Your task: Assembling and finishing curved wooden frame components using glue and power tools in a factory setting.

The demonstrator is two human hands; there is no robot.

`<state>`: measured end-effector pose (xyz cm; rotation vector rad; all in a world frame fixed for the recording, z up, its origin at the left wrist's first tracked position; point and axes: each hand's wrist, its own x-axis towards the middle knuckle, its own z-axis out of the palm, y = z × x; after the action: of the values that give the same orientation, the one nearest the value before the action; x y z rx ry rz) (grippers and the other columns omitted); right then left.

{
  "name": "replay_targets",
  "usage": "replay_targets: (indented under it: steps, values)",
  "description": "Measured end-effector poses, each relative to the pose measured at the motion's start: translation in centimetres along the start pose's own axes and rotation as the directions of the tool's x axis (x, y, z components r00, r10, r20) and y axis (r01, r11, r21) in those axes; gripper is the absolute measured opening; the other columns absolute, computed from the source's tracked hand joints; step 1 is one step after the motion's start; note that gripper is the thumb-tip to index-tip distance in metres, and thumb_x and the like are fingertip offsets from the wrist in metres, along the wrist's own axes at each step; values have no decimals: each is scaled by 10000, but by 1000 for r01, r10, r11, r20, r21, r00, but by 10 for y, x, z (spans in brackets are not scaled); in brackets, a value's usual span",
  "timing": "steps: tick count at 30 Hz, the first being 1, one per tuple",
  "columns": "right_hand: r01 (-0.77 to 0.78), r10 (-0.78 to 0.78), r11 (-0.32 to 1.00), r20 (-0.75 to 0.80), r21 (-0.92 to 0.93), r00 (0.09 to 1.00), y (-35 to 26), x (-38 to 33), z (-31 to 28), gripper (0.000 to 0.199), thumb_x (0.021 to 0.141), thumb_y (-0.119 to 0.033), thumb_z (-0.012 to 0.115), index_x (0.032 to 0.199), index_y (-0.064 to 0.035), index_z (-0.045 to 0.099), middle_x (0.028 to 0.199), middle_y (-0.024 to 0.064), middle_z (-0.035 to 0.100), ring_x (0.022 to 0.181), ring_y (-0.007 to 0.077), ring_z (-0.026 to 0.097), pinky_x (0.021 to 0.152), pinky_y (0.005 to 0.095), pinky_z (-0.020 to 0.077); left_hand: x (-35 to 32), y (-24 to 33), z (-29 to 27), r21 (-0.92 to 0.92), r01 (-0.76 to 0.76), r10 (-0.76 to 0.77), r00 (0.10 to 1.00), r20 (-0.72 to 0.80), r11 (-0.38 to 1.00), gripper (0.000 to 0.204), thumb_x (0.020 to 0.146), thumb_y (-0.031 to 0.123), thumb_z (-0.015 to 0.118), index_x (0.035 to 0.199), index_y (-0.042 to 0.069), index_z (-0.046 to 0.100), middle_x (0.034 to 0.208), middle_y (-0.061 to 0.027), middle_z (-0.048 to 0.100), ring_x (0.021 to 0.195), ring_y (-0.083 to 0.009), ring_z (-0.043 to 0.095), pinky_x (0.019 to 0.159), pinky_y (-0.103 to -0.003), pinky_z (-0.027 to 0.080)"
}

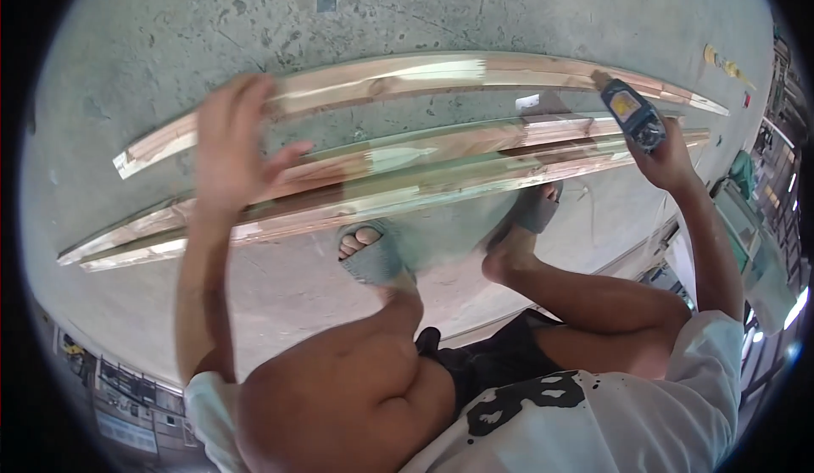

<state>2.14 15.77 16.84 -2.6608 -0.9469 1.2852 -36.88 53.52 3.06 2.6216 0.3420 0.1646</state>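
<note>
Concrete floor (526, 7) bears long wooden strips (407, 189); left hand (229, 147) spread open on them; right hand (666, 155) clamped round a handheld tool (634, 114); strips look light, whippy, best gripped mid-length.

A: Floor?

B: Bare grey concrete floor (441, 7), stained, with hairline cracks. One small dark square patch (326, 2) near the top edge.

A: Anything else lying around?

B: A few yellowish scraps (721, 59) at the upper right.

A: Edges?

B: Right rim shows green-toned clutter (746, 219), too warped to identify. Lower left has shelving or racks (119, 388), blurred.

A: Light?

B: Bright daylight, hard glare spots at the right rim (795, 308).
</note>
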Motion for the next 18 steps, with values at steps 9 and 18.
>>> replay_targets:
  steps: [9,18]
  values:
    - [266,-243,941,128,-209,961,-115,42,66,551,743,-107,735,1279,-34,630,980,227,732,981,424,694,888,474,553,72,52,79,-101,-172,173,985,4,980,511,757,396,817,1141,112,636,1084,-50,575,1036,-257,590,842,-408,485]
    - [169,-121,973,272,-158,955,-143,57,69,555,762,-111,704,1311,-68,630,1042,231,718,1018,442,651,897,493,538,72,53,82,-118,-178,184,982,37,977,442,803,354,786,1118,89,626,1106,-73,588,1063,-289,594,857,-423,481]
